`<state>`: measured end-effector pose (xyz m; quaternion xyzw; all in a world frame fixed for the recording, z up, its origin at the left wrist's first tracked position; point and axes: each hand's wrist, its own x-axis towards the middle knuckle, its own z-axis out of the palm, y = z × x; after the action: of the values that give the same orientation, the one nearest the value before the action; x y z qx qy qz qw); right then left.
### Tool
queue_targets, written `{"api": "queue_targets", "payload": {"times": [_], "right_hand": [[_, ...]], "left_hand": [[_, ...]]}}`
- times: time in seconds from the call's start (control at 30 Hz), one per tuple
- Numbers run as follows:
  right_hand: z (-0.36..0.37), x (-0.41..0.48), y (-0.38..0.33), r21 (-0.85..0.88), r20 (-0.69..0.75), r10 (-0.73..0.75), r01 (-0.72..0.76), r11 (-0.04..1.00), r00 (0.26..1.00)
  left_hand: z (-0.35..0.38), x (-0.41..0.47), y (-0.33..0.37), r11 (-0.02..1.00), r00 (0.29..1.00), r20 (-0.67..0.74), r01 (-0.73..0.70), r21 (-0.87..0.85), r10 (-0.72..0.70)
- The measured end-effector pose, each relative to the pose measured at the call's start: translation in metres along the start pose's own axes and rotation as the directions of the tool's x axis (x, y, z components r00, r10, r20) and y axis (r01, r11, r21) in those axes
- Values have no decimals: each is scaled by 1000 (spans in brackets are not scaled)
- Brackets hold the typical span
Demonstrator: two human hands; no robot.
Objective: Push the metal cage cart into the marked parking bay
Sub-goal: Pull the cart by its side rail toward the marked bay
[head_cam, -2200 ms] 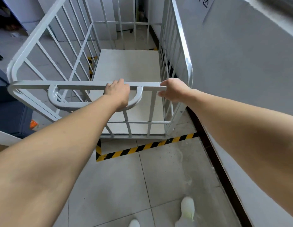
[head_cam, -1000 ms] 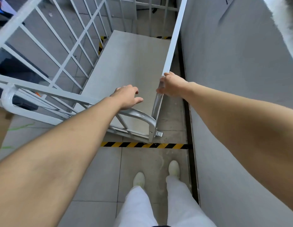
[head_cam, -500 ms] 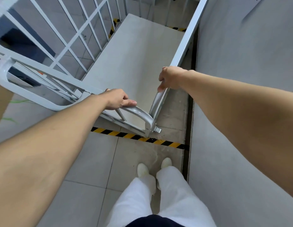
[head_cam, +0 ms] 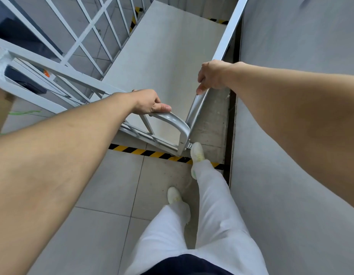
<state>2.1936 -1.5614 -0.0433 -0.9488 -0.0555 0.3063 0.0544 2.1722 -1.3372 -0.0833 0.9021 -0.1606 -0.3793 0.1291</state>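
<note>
The white metal cage cart (head_cam: 164, 62) stands against the grey wall, its flat deck seen from above. Black-and-yellow striped tape (head_cam: 152, 152) marks the bay edge on the floor just behind the cart's near end; more tape (head_cam: 135, 20) shows at the far left side. My left hand (head_cam: 150, 103) grips the curved push handle (head_cam: 172, 120) at the near end. My right hand (head_cam: 210, 75) holds the top rail of the right side panel (head_cam: 229, 30). My right foot (head_cam: 197, 153) rests on the tape, touching the cart's near right corner.
A grey wall (head_cam: 291, 135) runs along the right, with a dark skirting strip (head_cam: 230, 135) at its base. Dark equipment (head_cam: 23, 42) lies beyond the cart's left bars. Grey floor tiles (head_cam: 112, 185) spread behind the cart. My left foot (head_cam: 174, 195) stands further back.
My right foot has stepped forward onto the striped tape up to the cart's corner. Both hands keep their grips, and the view has tilted further down.
</note>
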Motion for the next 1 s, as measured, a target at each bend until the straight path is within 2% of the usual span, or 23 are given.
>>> {"api": "queue_targets", "payload": {"times": [0.5,0.8,1.0], "right_hand": [[3,5,-6,5,29,-9,9,1000,1000],[-8,11,-17,-229,118,-37,63,971,992],[-9,17,-16,-252,138,-72,105,962,988]], "left_hand": [[2,-9,-8,999,999,-33,8,-41,-10],[6,-8,-9,999,997,-79,-21,-35,18],[10,-4,-15,999,994,-100,-35,-20,32]]}}
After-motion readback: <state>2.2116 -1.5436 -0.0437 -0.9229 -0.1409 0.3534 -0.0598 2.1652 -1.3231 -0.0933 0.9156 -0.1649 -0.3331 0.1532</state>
